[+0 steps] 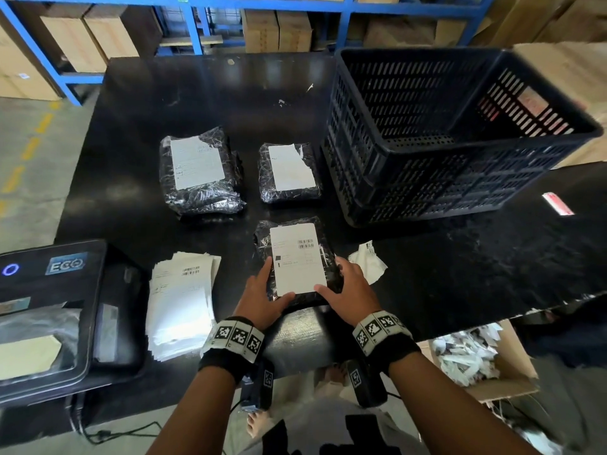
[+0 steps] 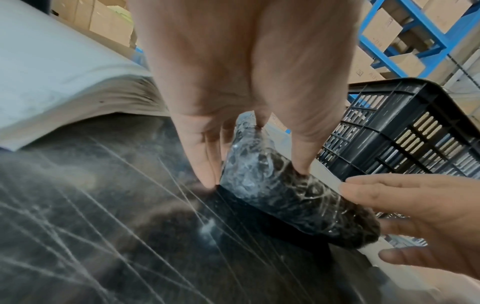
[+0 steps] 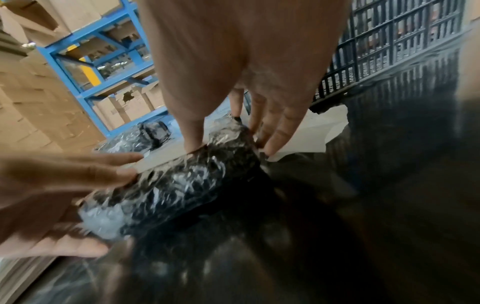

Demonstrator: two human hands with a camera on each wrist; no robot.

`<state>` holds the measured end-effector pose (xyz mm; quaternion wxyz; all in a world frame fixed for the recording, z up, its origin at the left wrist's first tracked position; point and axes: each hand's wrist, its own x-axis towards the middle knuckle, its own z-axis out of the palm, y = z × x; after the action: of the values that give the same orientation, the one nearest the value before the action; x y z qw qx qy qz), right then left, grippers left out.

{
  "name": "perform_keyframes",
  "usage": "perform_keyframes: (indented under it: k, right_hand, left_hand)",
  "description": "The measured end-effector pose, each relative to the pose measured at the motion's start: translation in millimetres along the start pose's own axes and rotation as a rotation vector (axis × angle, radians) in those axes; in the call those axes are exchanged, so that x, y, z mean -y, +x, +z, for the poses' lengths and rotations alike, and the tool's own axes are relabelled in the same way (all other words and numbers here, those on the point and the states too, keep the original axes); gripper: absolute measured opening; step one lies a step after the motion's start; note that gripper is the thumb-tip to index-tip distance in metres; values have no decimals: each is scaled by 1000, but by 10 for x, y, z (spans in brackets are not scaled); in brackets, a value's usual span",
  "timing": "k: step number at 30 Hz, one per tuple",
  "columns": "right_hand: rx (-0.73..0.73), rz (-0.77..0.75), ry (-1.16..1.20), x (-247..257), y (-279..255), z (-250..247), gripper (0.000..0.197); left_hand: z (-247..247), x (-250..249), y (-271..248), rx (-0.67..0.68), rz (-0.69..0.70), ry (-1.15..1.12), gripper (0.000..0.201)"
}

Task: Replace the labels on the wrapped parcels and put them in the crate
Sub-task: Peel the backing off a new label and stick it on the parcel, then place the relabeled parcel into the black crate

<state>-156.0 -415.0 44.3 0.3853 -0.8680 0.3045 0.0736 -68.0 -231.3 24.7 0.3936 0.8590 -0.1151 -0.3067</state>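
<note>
The nearest wrapped parcel point(image 1: 325, 254), black under clear film, lies on the black table point(image 1: 460, 274) with a white barcoded label point(image 1: 295, 257) on top. My left hand point(image 1: 272, 284) is at its near left corner, thumb on the label's lower edge, straight fingers point(image 2: 207, 176) down the side. My right hand point(image 1: 338, 280) mirrors it at the near right corner, thumb on the label's corner, fingers point(image 3: 270, 144) along the right side. Two more labelled parcels point(image 1: 200, 172) point(image 1: 289, 174) lie farther back. The black slotted crate point(image 1: 427, 185) stands empty at the right rear.
A stack of white labels point(image 1: 180, 300) lies left of my hands, beside a black printer point(image 1: 49, 307). Crumpled peeled paper point(image 1: 368, 262) sits right of the parcel. A cardboard box of paper scraps point(image 1: 476, 359) stands below the table's right edge. Blue shelving with cartons lines the back.
</note>
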Motion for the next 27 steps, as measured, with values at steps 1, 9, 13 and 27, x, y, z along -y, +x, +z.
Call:
perform_keyframes:
  k: [1, 9, 13, 27]
  right_hand:
    - [29, 20, 60, -20, 29, -22, 76]
    - [335, 93, 297, 139, 243, -288, 25]
    - [311, 167, 335, 258, 332, -199, 30]
    - [200, 214, 781, 371, 322, -303, 25]
  left_hand:
    - [3, -3, -9, 0, -1, 9, 99]
    - [-100, -31, -79, -30, -39, -55, 59]
    - [-88, -116, -69, -76, -60, -109, 42]
    - [-343, -106, -46, -76, 11, -293, 26]
